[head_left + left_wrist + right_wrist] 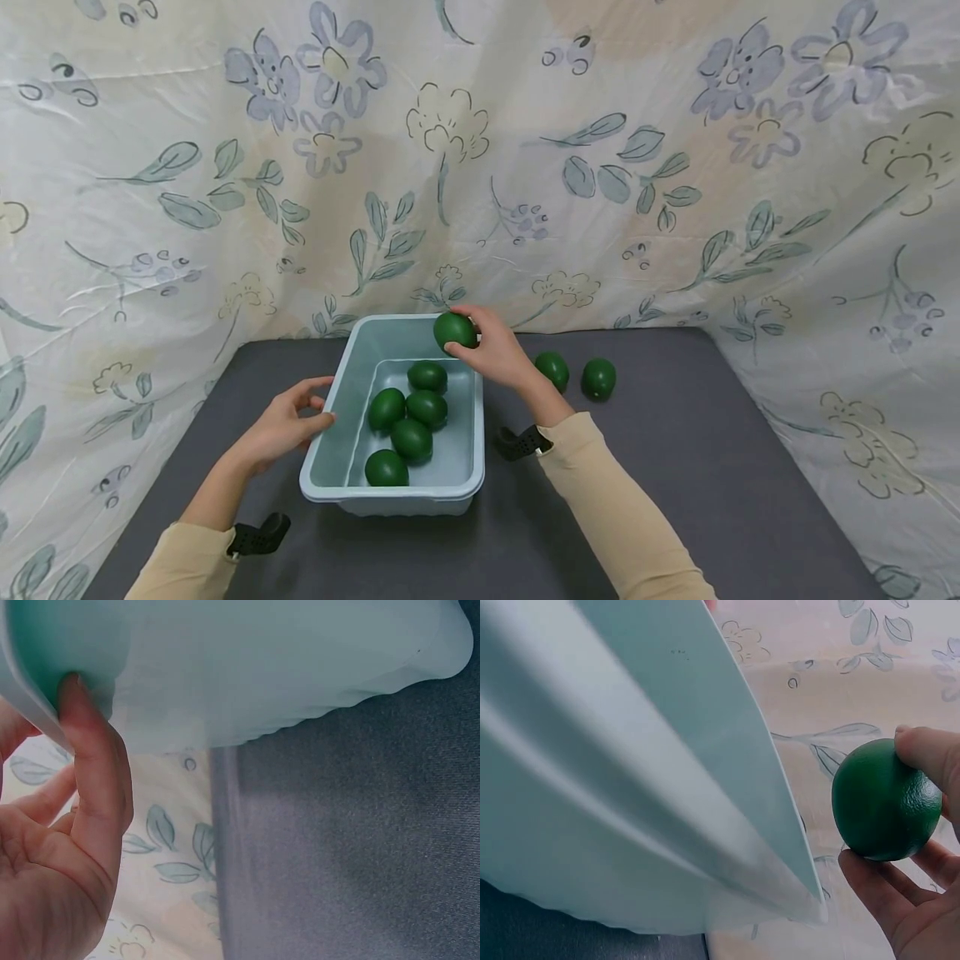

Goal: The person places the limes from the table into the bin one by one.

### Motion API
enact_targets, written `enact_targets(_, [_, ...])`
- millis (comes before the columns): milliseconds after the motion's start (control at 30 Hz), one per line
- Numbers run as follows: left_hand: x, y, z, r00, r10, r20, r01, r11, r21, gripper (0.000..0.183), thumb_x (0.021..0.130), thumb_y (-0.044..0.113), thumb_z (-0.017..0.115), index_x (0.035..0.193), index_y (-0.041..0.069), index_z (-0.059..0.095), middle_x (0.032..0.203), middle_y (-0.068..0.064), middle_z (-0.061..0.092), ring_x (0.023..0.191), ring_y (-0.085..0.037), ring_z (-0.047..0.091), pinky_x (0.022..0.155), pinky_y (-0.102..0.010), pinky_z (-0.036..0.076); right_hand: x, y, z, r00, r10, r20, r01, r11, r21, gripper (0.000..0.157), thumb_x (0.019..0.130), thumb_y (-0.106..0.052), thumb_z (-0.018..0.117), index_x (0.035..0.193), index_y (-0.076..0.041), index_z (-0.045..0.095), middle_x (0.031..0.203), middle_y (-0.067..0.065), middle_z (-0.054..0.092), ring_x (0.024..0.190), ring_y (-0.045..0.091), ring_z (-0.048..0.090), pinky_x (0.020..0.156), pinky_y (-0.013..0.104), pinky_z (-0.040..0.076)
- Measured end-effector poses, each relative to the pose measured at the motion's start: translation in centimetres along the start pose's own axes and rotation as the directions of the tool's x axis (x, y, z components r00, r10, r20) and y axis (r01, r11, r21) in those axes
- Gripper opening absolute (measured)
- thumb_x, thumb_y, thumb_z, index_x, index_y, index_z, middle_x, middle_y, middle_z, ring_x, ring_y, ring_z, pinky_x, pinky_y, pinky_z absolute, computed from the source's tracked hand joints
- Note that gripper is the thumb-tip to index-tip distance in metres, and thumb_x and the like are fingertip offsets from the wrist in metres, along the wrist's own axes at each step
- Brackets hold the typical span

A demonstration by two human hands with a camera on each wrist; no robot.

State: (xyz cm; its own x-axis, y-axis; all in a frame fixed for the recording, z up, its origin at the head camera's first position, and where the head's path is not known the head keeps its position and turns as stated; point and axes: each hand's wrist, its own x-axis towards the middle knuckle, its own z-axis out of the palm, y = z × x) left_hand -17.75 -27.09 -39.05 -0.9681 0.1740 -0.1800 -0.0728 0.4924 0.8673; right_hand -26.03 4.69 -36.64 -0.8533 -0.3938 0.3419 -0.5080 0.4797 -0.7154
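Observation:
A pale blue-green plastic bin (408,493) stands on the dark table with several dark green avocados (412,441) lying inside. My left hand (279,423) pinches the bin's left rim; in the left wrist view the thumb (88,742) lies over the inner wall while other fingers are outside. Above the bin's far right corner, my right hand (498,348) holds one glossy green avocado (885,801) between thumb and fingers. Two more avocados, one partly behind the right wrist (552,371) and one farther right (598,379), lie on the table.
The dark grey table (675,467) runs to a floral curtain (480,167) hanging along its back and sides. Black straps with a small device (258,535) are worn at both wrists. The bin's raised walls stand between the hands.

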Motion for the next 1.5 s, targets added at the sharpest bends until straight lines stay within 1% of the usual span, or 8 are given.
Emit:
enact_targets(133, [0.0,0.0,0.0,1.0,0.002,-0.003,-0.002,1.0,0.0,0.064,0.088,0.013,0.06,0.142,0.007,0.026,0.103,-0.021,0.047,0.076,-0.024,0.06,0.063,-0.041,0.054,0.1,-0.4,0.3,1.0,-0.011,0.007,0.011,1.0,0.001,0.055,0.084,-0.021,0.067,0.133,-0.009,0.046,0.128,0.01,0.048,0.108,0.021,0.05,0.084,0.036,0.048])
enact_targets(433, [-0.2,0.1,-0.1,1.0,0.007,0.011,-0.007,1.0,-0.012,0.065,0.088,0.013,0.06,0.142,0.007,0.026,0.103,-0.021,0.047,0.076,-0.024,0.06,0.062,-0.04,0.054,0.1,-1.1,0.7,0.999,0.012,0.042,-0.012,1.0,-0.007,0.056,0.085,-0.023,0.066,0.135,-0.012,0.044,0.131,0.01,0.046,0.105,0.022,0.052,0.081,0.036,0.048])
enact_targets(533, [-0.1,0.1,-0.1,1.0,0.007,0.008,-0.007,1.0,-0.01,0.065,0.088,0.013,0.06,0.142,0.007,0.026,0.104,-0.021,0.047,0.076,-0.024,0.06,0.062,-0.04,0.054,0.1,-1.1,0.8,0.999,0.008,0.04,-0.008,1.0,-0.003,0.055,0.086,-0.023,0.065,0.135,-0.013,0.044,0.132,0.01,0.045,0.109,0.024,0.052,0.085,0.039,0.047])
enact_targets(700, [-0.1,0.0,-0.1,1.0,0.011,0.009,-0.011,1.0,-0.01,0.065,0.087,0.015,0.061,0.142,0.008,0.026,0.104,-0.021,0.047,0.077,-0.024,0.06,0.063,-0.041,0.054,0.1,-1.2,0.6,0.999,-0.006,0.033,0.007,1.0,-0.016,0.053,0.087,-0.024,0.063,0.136,-0.014,0.044,0.137,0.009,0.043,0.122,0.026,0.044,0.097,0.043,0.039])
enact_targets(900, [-0.1,0.0,-0.1,1.0,0.013,0.011,-0.013,1.0,-0.013,0.066,0.087,0.015,0.062,0.142,0.008,0.026,0.103,-0.021,0.047,0.076,-0.024,0.06,0.062,-0.041,0.054,-0.1,-1.1,0.3,0.999,-0.012,0.036,0.013,1.0,-0.027,0.052,0.088,-0.025,0.063,0.136,-0.015,0.045,0.137,0.008,0.043,0.123,0.025,0.044,0.095,0.043,0.041])
enact_targets(1233, [-0.1,-0.1,-0.1,1.0,0.01,0.011,-0.01,1.0,-0.009,0.065,0.087,0.015,0.061,0.142,0.008,0.026,0.103,-0.02,0.046,0.076,-0.024,0.059,0.061,-0.038,0.054,-0.9,0.3,-0.2,1.0,-0.02,0.006,0.02,0.999,0.041,0.051,0.089,-0.021,0.061,0.136,-0.013,0.044,0.136,0.009,0.043,0.123,0.028,0.043,0.094,0.046,0.042])
enact_targets(1433, [-0.1,0.0,-0.1,1.0,0.012,0.008,-0.012,1.0,-0.009,0.065,0.087,0.014,0.061,0.142,0.007,0.026,0.103,-0.02,0.046,0.076,-0.024,0.059,0.061,-0.037,0.054,-1.4,1.6,-0.7,0.999,-0.022,-0.03,0.023,0.998,0.054,0.051,0.089,-0.021,0.061,0.136,-0.014,0.044,0.135,0.006,0.044,0.124,0.028,0.043,0.095,0.044,0.042])
enact_targets(1500, [0.0,-0.1,0.0,1.0,0.01,0.005,-0.01,1.0,-0.008,0.065,0.087,0.014,0.061,0.142,0.007,0.026,0.103,-0.02,0.047,0.076,-0.024,0.059,0.061,-0.037,0.054,-1.6,2.1,-1.0,0.999,-0.028,-0.041,0.03,0.998,0.053,0.051,0.089,-0.021,0.061,0.136,-0.014,0.044,0.136,0.006,0.044,0.123,0.03,0.043,0.095,0.047,0.042])
